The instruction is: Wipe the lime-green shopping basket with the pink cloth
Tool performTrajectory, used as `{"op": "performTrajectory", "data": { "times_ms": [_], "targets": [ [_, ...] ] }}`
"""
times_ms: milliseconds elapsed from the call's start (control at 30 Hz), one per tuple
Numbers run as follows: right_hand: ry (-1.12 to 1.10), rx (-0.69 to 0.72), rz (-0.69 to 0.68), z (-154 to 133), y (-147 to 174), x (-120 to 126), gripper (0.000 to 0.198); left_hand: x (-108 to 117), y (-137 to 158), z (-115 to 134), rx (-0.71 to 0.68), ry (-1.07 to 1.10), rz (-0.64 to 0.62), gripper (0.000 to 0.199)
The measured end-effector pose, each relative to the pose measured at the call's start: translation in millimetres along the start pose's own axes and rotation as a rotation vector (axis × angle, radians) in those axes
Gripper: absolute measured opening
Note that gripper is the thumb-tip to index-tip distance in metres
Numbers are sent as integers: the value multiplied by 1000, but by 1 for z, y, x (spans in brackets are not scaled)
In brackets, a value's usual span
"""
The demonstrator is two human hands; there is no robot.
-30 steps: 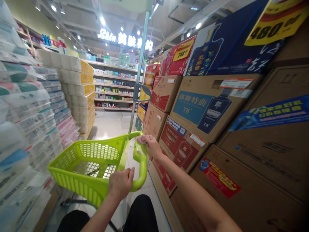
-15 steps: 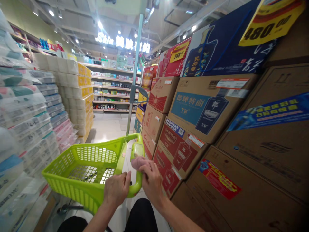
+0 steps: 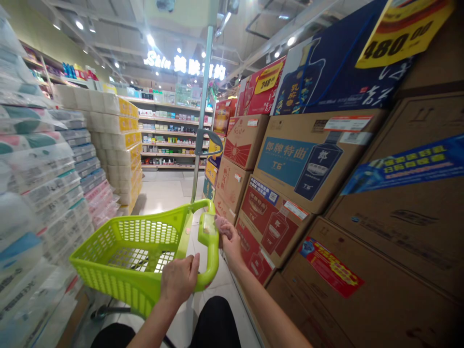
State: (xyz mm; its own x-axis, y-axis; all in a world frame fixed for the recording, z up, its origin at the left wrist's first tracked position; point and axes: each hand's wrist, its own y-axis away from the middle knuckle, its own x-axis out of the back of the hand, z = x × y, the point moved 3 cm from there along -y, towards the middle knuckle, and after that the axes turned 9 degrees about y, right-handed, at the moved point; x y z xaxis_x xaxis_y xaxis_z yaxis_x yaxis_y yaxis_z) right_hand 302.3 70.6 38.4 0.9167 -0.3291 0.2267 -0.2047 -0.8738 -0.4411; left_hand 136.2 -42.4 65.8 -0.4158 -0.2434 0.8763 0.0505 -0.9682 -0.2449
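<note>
A lime-green shopping cart (image 3: 126, 285) with a perforated basket stands before me, its handle frame (image 3: 214, 256) toward my side. My left hand (image 3: 180, 278) is wrapped round the near left part of that frame, thumb on top. In my right hand (image 3: 232, 244) is a crumpled pink cloth (image 3: 224, 226), pressed against the outer right side of the handle, beside its clear-covered panel (image 3: 208, 223). Part of the cloth is hidden by my fingers. A grey pole (image 3: 203, 116) with a dark looped bracket rises at the cart's far end.
Stacked cardboard cartons (image 3: 286, 154) line the right side close to my right arm. Wrapped tissue packs (image 3: 47, 169) are piled on the left. Shelves of small goods (image 3: 170, 128) stand across the far end of the tiled aisle (image 3: 163, 191).
My right hand has moved the pink cloth from the inner near part of the handle outward and forward along its right side. My left hand keeps its grip.
</note>
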Motion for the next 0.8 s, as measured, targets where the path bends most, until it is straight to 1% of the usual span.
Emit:
{"op": "performTrajectory", "data": {
  "times_ms": [67, 133, 167, 233, 300, 333, 400, 533, 600, 700, 800],
  "targets": [
    [-60, -63, -9, -3, 20, 4, 16, 0, 1, -1, -6, 9, 0, 66],
    [-69, -80, -1, -10, 42, 11, 15, 1, 2, -3, -9, 11, -2, 66],
    [-52, -61, 7, -15, 52, 15, 14, 1, 3, -3, -10, 10, -2, 65],
    [13, 29, 29, -28, 68, 21, 14, 2, 4, -4, -12, 7, -4, 65],
    [91, 133, 46, -38, 75, 24, 16, 2, 5, -5, -12, 7, -5, 65],
    [122, 168, 49, -41, 73, 24, 18, 2, 5, -5, -10, 8, -4, 65],
    [161, 189, 47, -42, 62, 21, 19, 3, 5, -5, -3, 9, 0, 65],
    [173, 149, 59, -27, 22, 11, 15, 2, 3, -3, 18, 6, 3, 66],
    [143, 122, 61, -18, 10, 7, 12, 2, 3, -2, 25, 5, 0, 67],
    [81, 62, 40, -8, 14, 4, 12, 3, 3, -2, 32, 15, 3, 68],
    [34, -20, 11, -3, 38, 4, 15, 3, 5, -3, 23, 21, 12, 67]
  ]
}}
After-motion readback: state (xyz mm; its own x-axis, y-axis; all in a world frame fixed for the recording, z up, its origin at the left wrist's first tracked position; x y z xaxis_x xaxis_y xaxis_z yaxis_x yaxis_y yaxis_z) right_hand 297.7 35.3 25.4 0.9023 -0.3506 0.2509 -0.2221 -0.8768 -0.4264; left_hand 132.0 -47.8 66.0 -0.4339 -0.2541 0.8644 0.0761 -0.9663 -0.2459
